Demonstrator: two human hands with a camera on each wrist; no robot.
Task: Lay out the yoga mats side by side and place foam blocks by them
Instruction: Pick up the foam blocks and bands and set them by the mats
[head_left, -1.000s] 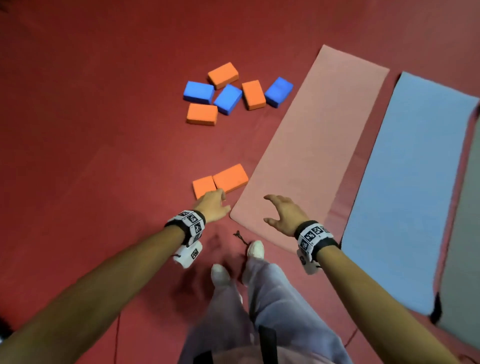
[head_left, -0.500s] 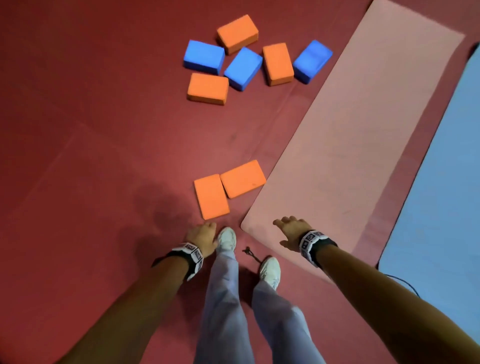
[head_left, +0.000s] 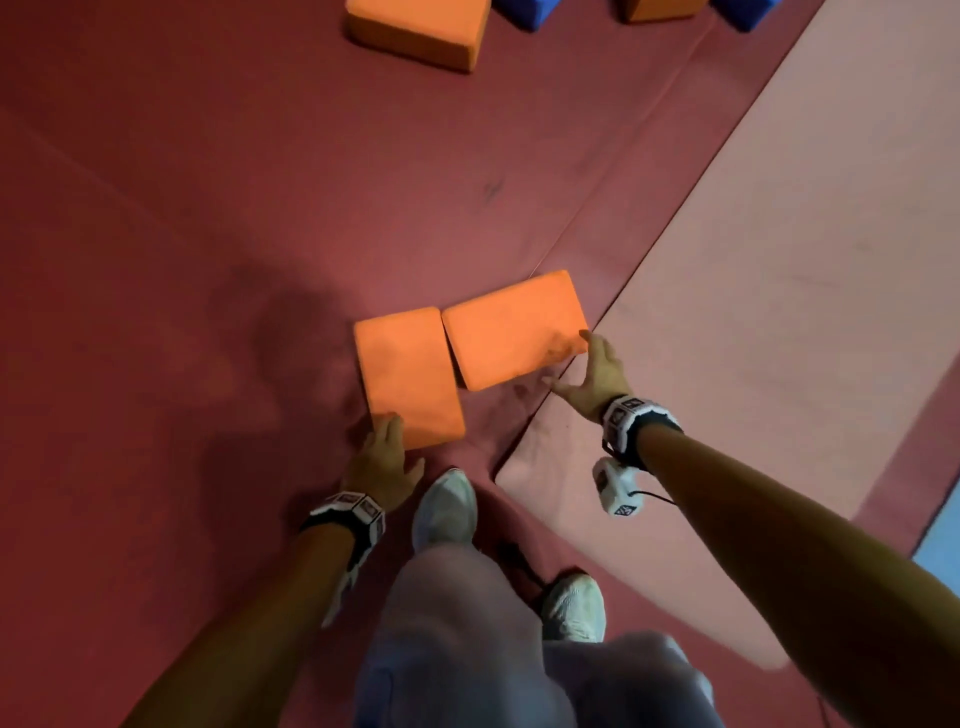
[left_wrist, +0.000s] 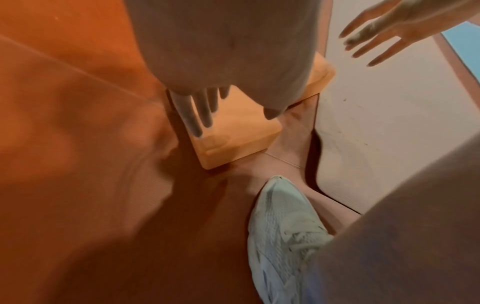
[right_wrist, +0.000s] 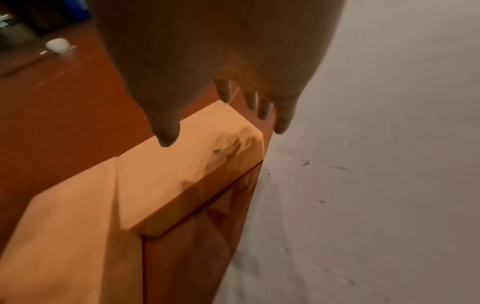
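Two orange foam blocks lie flat and touching on the red floor, just left of the pink yoga mat (head_left: 779, 312). My left hand (head_left: 387, 436) is at the near edge of the left block (head_left: 408, 376), fingers (left_wrist: 200, 111) straight over its left side and thumb spread. My right hand (head_left: 576, 364) is at the right corner of the right block (head_left: 514, 327). Its thumb is above the block's top (right_wrist: 187, 164) and its fingers (right_wrist: 265, 111) point down the gap beside the mat (right_wrist: 363, 164). Neither hand grips anything.
More blocks lie at the top edge: an orange one (head_left: 415, 31), then blue (head_left: 524, 13) and orange pieces cut off by the frame. A blue mat (head_left: 940, 561) shows at the far right. My white shoes (head_left: 447, 509) stand just behind the near blocks.
I have bent down and stepped closer, so the two near blocks now fill the middle of the view. Both hands have moved forward from above my feet to the blocks' edges.
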